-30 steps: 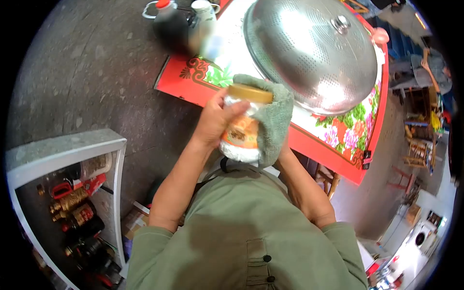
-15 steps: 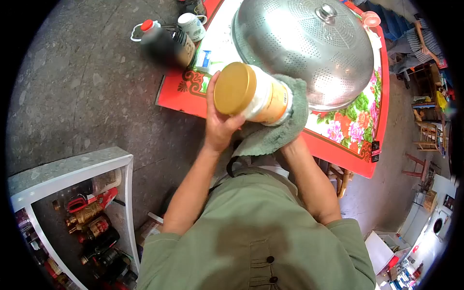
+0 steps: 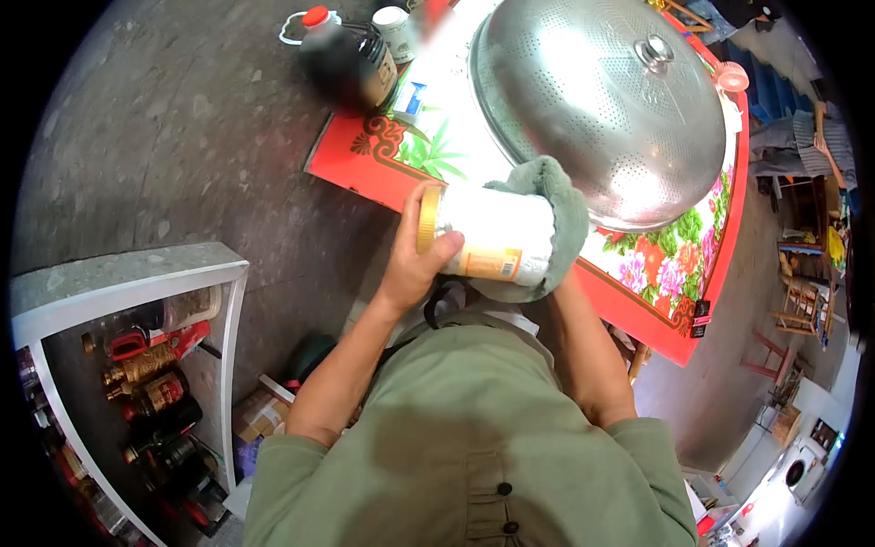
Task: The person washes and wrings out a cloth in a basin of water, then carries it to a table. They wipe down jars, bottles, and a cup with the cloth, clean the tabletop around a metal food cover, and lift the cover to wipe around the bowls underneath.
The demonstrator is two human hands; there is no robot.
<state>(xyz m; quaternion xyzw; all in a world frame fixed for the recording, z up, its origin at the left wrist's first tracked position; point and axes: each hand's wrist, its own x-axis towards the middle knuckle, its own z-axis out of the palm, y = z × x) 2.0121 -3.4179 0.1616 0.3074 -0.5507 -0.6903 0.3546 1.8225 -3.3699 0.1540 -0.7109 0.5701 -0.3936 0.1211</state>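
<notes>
A white jar (image 3: 497, 228) with a gold lid and an orange label lies sideways in front of my body, its lid to the left. My left hand (image 3: 416, 255) is wrapped round the lid end, thumb on the jar's side. A green cloth (image 3: 567, 219) covers the jar's bottom end and hangs beneath it. My right hand (image 3: 558, 283) is mostly hidden behind the cloth, pressing it against the jar from the right.
A red flowered table (image 3: 656, 333) stands ahead, bearing a large perforated metal dome cover (image 3: 602, 109). A dark bottle (image 3: 378, 77), a white mug (image 3: 395, 35) and a small box (image 3: 410, 100) are at its left corner. A shelf (image 3: 137, 283) of bottles is at lower left. Someone's arm (image 3: 825, 137) shows at upper right.
The jar has turned from lid tilted up toward me to lying sideways with its lid left. The cloth now wraps its bottom end. Both hands stay on them.
</notes>
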